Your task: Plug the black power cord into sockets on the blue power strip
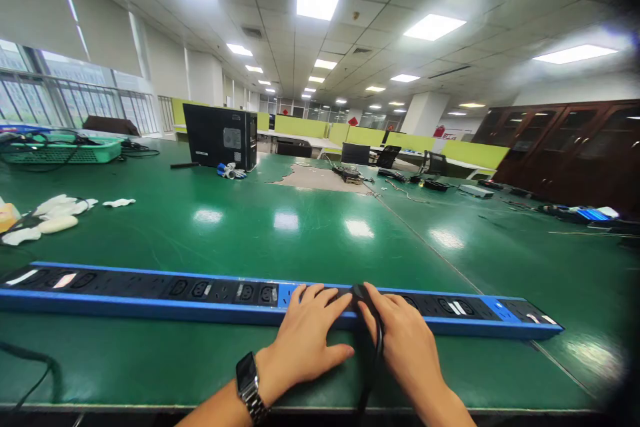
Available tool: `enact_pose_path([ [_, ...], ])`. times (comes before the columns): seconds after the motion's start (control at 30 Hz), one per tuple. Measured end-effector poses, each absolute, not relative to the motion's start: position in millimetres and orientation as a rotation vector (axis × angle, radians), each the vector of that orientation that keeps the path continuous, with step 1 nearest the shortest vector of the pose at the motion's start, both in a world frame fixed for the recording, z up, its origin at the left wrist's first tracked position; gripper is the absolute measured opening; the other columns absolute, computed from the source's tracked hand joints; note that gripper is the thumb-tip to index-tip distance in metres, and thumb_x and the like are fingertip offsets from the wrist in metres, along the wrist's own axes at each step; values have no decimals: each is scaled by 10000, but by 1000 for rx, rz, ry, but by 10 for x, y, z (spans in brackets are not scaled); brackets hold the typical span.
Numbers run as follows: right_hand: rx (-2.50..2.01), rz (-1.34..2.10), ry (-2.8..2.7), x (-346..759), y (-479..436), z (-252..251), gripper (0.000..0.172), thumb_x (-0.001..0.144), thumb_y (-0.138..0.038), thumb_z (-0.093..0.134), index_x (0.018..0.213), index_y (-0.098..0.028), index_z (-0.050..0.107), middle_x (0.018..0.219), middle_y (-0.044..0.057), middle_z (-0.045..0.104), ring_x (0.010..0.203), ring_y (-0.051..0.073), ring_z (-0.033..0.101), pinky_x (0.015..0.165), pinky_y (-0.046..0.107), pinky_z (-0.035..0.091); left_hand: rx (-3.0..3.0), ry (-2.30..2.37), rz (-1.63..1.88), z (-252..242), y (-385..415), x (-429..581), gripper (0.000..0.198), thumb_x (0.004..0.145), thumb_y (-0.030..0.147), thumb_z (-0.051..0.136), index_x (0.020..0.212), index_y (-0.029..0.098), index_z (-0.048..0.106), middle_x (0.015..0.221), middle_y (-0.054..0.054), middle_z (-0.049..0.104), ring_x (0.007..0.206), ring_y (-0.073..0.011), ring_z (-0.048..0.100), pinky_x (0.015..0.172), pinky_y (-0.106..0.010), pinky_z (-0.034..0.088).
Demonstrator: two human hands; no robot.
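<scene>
A long blue and black power strip [150,290] with several sockets lies across the green table near its front edge. My left hand [307,333], with a watch on the wrist, rests flat on the strip, fingers spread. My right hand [405,340] is closed round a black plug [361,295] set against the strip just right of my left fingertips. The plug's black cable [369,373] runs back between my hands and over the table edge.
A black computer case [220,135] stands at the back. White gloves [55,210] lie at the left, a green basket [60,149] with cables beyond them. Small tools and devices [435,183] are scattered at the back right. A table seam [425,240] runs diagonally.
</scene>
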State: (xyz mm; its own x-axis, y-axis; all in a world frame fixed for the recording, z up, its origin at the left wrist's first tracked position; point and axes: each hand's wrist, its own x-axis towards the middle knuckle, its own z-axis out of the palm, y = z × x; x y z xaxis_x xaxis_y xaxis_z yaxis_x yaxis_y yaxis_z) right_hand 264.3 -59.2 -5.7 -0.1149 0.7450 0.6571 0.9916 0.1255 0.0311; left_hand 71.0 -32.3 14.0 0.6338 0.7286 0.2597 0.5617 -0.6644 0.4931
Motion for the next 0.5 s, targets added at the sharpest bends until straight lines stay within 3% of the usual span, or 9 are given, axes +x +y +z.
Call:
enact_pose_path([
  [0.1,-1656,-527,-1947,2683,-593,-137,358,931,-229,453,1256,-193,598,949,70,703,835,186,644,737,308,496,2504,1045,670,77,-327,724,656,747,448,743,1336,256,525,1425,-73,516,1328,-331,399,1137,-575,224],
  [0.23,-1676,-436,-1962,2742,-581,-195,432,889,-131,427,1281,-231,578,963,68,685,853,195,625,769,342,492,2473,1051,712,74,-344,741,668,750,428,740,1344,232,505,1411,-72,529,1319,-321,409,1148,-558,219],
  [0.37,-1553,-380,-1898,2715,-592,-325,416,912,-250,472,1325,-238,515,1048,73,675,947,212,611,858,402,479,2420,1078,716,156,-342,752,665,778,364,712,1378,219,462,1382,-75,554,1281,-308,448,1127,-533,278],
  [0.5,-1567,-470,-1711,2584,-723,-550,580,925,-414,459,1451,-201,340,1293,135,583,1165,281,536,937,489,436,2454,1081,678,208,-308,810,663,832,320,656,1434,219,395,1399,-82,533,1290,-306,436,1108,-500,322],
])
